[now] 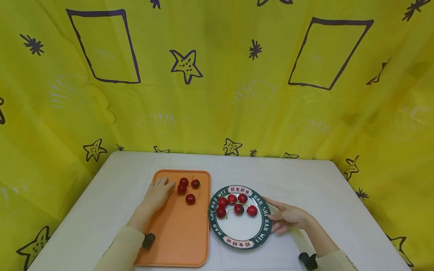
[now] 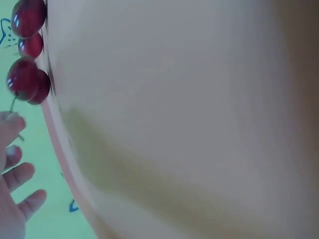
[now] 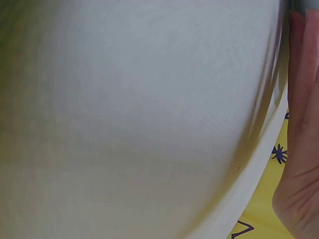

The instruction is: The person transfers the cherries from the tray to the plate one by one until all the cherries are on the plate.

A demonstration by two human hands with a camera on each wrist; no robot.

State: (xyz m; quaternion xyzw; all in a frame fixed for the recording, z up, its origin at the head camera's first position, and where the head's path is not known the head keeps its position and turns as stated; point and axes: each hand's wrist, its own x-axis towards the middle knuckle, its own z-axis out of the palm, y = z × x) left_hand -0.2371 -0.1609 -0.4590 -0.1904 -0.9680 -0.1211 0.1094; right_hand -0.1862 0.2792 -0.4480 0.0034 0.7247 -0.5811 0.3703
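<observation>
My left hand (image 1: 159,194) is over the left side of an orange tray (image 1: 176,233), its thumb and forefinger pinching the stem of a dark red cherry (image 2: 22,78). Several cherries (image 1: 190,199) lie at the tray's far end, close to those fingertips. On the right, my right hand (image 1: 288,216) grips the edge of a round plate (image 1: 242,235), thumb at the green patterned rim and other fingers lower down, partly hidden by it. Several red cherries (image 1: 239,209) with stems sit in the far half of the plate. In the right wrist view only part of the hand (image 3: 304,124) shows.
A white table (image 1: 288,173) carries everything, with the plate right beside the tray's right edge. Behind and at both sides hangs a yellow curtain (image 1: 217,101) with dark star drawings. Each sleeve has a dark wrist camera (image 1: 307,260) near the cuff.
</observation>
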